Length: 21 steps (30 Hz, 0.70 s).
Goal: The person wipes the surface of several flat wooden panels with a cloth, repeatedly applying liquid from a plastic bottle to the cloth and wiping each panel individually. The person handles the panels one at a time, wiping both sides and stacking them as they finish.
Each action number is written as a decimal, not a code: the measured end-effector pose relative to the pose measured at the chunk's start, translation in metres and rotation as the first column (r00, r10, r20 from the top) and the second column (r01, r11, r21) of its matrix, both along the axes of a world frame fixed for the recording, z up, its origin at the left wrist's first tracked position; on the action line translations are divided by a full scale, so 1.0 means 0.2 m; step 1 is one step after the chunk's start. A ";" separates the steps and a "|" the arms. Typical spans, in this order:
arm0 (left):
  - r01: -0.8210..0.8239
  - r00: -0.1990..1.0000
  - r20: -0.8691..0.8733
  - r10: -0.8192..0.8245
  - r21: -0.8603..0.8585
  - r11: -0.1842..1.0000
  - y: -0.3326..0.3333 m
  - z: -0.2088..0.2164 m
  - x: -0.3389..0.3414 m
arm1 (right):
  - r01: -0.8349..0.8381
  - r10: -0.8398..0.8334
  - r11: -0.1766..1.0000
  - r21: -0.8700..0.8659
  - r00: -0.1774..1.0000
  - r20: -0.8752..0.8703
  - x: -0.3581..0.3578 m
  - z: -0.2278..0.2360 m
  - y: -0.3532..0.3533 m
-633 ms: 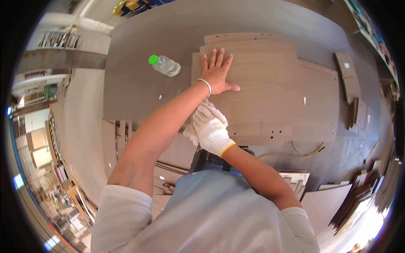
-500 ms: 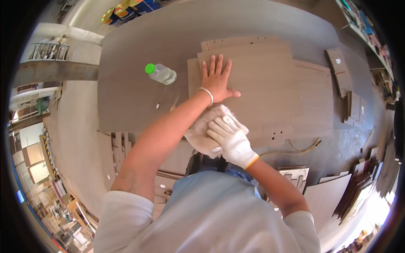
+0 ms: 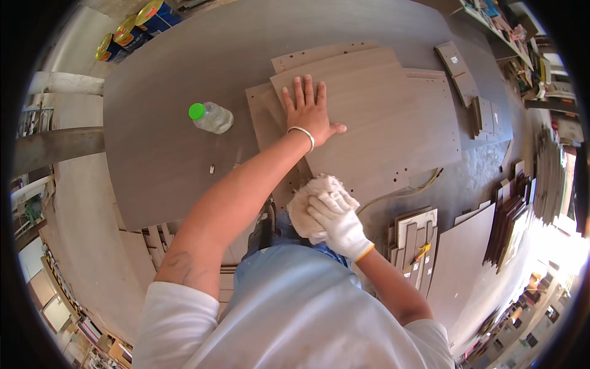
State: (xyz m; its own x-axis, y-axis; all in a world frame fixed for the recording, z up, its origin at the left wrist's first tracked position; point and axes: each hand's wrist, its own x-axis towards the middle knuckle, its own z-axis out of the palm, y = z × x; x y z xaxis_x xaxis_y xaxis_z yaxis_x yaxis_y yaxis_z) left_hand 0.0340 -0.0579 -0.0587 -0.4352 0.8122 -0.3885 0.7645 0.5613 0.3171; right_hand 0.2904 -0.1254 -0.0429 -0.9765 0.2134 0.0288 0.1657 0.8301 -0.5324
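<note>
My bare left hand (image 3: 309, 115) lies flat with fingers spread on the top brown board (image 3: 369, 117) of a loose stack. A light bracelet circles that wrist. My right hand (image 3: 339, 222), in a white knit glove, presses a fluffy off-white cloth (image 3: 307, 206) at the stack's near edge, close to my body. Its fingers curve over the cloth, and the palm side is hidden. More boards (image 3: 264, 117) stick out from under the top one, some with drilled holes along their edges.
Left of the stack, a clear bottle with green cap (image 3: 212, 117) and a small white piece (image 3: 212, 169) lie on the dark table (image 3: 160, 160). Narrow panels (image 3: 458, 74) rest at the right. Cans (image 3: 157, 17) stand at the far left. A hose (image 3: 399, 195) and leaning boards (image 3: 467, 246) are near right.
My right hand has drawn the cloth nearer to my body, off toward the near edge. The top board now sits turned against those beneath. My left hand stays flat on it; the view has shifted.
</note>
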 end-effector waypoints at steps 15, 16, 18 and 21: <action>-0.694 0.675 0.325 0.662 0.584 0.421 -1.10 -0.79 -0.55 | -0.255 -0.980 -0.200 -0.946 0.071 0.188 0.82 0.19 -0.11; -0.630 0.721 0.322 0.614 0.675 0.385 -1.10 -0.81 -0.63 | -0.255 -0.981 -0.192 -0.948 0.068 0.180 0.80 0.15 -0.10; -0.604 0.759 0.376 0.531 0.712 0.359 -1.14 -0.83 -0.80 | -0.180 -0.947 -0.317 -0.931 0.119 0.300 0.67 0.05 -0.04; -0.687 0.726 0.559 0.400 0.569 0.452 -1.04 -0.82 -0.98 | -0.205 -0.913 -0.373 -0.905 0.252 0.319 0.36 0.08 -0.02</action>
State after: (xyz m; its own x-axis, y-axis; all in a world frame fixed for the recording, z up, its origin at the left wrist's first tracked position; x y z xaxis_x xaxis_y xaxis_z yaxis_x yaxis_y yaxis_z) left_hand -0.1617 -0.2669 -0.2220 -0.8643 0.5028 -0.0151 0.1616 0.3059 0.9383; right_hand 0.3615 -0.1288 -0.0269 -0.2630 0.8170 -0.5131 -0.6321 -0.5477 -0.5481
